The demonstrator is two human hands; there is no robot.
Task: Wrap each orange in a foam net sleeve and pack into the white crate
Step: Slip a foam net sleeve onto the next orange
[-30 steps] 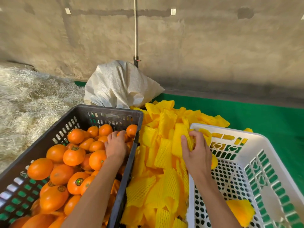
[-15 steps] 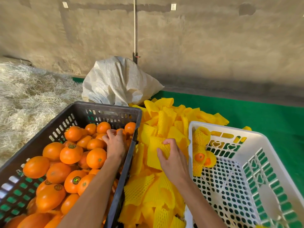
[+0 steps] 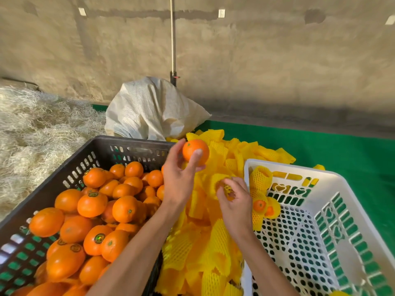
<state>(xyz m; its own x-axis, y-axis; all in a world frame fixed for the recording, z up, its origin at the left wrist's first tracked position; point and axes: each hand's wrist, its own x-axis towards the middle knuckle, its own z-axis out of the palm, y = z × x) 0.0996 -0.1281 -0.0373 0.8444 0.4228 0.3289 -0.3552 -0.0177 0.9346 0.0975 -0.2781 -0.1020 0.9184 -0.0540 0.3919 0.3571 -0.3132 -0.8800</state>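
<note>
Orange (image 3: 195,152): we are holding it up in our left hand (image 3: 178,182), fingers curled round it, just above the sleeve. Foam net sleeve (image 3: 222,186): our right hand (image 3: 235,201) is pinching its mouth apart, likely to receive the fruit. White crate (image 3: 346,184): waiting right of both hands, a few wrapped oranges (image 3: 259,205) already inside.

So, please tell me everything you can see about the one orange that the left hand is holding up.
The round orange fruit is bright and smooth-skinned, with a small dark stem mark near its upper left. It is bare, with no foam net on it yet. The left hand holds it raised above the heap of yellow foam net sleeves, past the far right corner of the black plastic crate. The thumb lies across its front and other fingers support it from the left and below. Nothing else touches it.
</note>
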